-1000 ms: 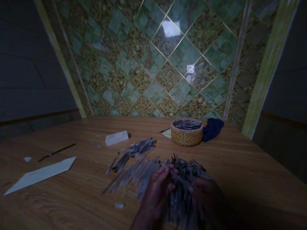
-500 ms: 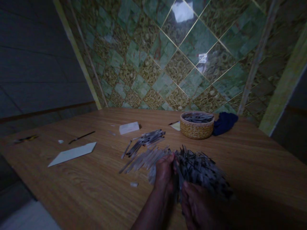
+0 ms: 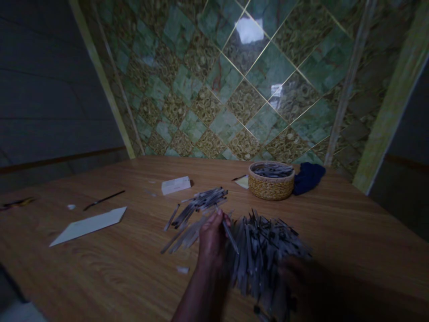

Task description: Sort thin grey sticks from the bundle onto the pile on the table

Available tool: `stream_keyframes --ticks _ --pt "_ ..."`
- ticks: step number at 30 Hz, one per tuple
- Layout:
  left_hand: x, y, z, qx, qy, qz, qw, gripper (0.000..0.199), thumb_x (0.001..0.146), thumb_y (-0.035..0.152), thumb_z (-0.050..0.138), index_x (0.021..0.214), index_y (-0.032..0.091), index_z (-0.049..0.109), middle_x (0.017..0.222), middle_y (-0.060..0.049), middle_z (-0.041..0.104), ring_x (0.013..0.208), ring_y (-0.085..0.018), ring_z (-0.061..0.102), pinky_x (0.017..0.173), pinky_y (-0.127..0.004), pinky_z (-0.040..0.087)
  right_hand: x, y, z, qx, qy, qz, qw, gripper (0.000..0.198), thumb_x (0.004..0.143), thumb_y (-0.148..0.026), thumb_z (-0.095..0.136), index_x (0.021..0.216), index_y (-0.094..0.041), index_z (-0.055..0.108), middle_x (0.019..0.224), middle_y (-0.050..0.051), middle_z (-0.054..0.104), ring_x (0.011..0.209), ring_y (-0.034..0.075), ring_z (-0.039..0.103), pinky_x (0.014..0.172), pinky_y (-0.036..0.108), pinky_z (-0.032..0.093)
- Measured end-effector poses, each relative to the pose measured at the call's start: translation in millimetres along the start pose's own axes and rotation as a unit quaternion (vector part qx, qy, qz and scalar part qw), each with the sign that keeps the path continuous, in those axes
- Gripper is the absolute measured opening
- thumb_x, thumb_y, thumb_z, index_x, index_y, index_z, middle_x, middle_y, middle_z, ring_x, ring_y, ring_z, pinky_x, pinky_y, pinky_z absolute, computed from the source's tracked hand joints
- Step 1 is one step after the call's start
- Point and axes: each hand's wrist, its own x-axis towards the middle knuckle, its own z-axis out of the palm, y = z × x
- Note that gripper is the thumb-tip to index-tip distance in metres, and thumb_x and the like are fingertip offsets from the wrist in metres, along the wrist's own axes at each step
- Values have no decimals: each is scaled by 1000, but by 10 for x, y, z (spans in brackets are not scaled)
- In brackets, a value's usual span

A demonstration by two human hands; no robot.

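Observation:
My left hand (image 3: 212,235) is closed, pinching a slim grey pen (image 3: 231,237) between thumb and fingers. The pen slants down to the right, over the edge of a large heap of similar grey pens with dark parts (image 3: 258,250). My right hand (image 3: 296,275) is at the right side of the heap, dark and smeared, so its fingers cannot be made out. Left of the heap lie loose pale sticks (image 3: 187,232), partly hidden by my left hand. Beyond them is a smaller bundle of pens with dark ends (image 3: 204,201).
A woven basket (image 3: 271,188) full of pens stands at the back right, against a dark blue cloth (image 3: 308,178). A white box (image 3: 176,185), a white card (image 3: 89,226), a thin black tool (image 3: 103,200) and a small white scrap (image 3: 182,269) lie on the wooden table (image 3: 127,277).
My hands have come apart: the left has shifted left with the pen, the right has moved right over the heap, letting go of the pen. The view has turned slightly.

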Motion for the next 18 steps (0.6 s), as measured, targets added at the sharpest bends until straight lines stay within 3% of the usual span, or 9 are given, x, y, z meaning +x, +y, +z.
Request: stream_keyframes --ticks 4,9,14,18 --pt "-10 -58 -19 21 2 3 1000 29 63 38 71 56 13 58 51 2 54 43 -6 42 42 -18 28 226 176 -184 -102 28 12 994 29 85 -36 37 67 -23 55 67 1 62 64 15 57 61 24 36" --pt "-21 -80 -22 45 -3 0 999 30 61 39 72 53 13 57 48 3 51 43 -6 39 42 -19 27 378 271 -223 -177 22 39 983 25 83 -35 38 72 -23 57 74 4 66 71 19 61 61 27 36" --pt "-65 -108 -10 64 -24 -19 997 31 62 37 72 51 13 56 45 3 50 43 -6 40 44 -19 28 479 403 -179 -136 12 58 989 24 80 -37 41 85 -23 61 85 7 69 80 22 63 68 30 41" --pt "-131 -126 7 112 -108 -88 984 35 65 41 68 48 13 55 42 3 47 39 -6 37 42 -19 25 477 431 -170 -61 56 22 996 27 80 -41 40 77 -24 61 75 3 67 71 19 62 64 27 42"
